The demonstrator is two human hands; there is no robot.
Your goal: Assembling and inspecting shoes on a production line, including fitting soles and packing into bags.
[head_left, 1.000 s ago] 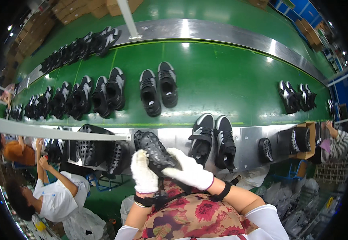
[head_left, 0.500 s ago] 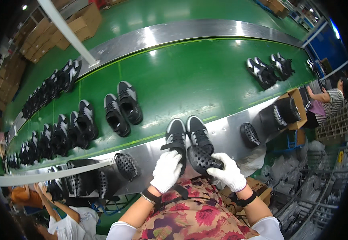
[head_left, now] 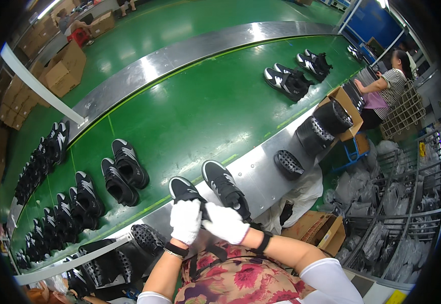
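Both my hands wear white knitted gloves and meet at the heel end of a black-and-grey sneaker (head_left: 186,188) at the belt's near edge. My left hand (head_left: 185,222) is closed round its left side. My right hand (head_left: 225,223) is closed at its right side, fingers pointing inward. The gloves hide the shoe's opening and whatever else is between them. Just right of it lies the matching sneaker (head_left: 224,186), toe pointing away, untouched. A black perforated plastic shoe insert (head_left: 148,238) lies left of my hands, another perforated insert (head_left: 288,164) to the right.
Pairs of sneakers (head_left: 124,169) stand on the green conveyor belt (head_left: 195,111), bordered by metal ledges. Stacks of black perforated inserts (head_left: 314,136) lie along the near ledge. A white bar (head_left: 78,263) crosses at left. A rack of bagged items (head_left: 382,213) and a co-worker (head_left: 382,88) are at right.
My right hand has moved left, from the right sneaker to the left one. The perforated insert it held is no longer visible. The whole view has turned to the right.
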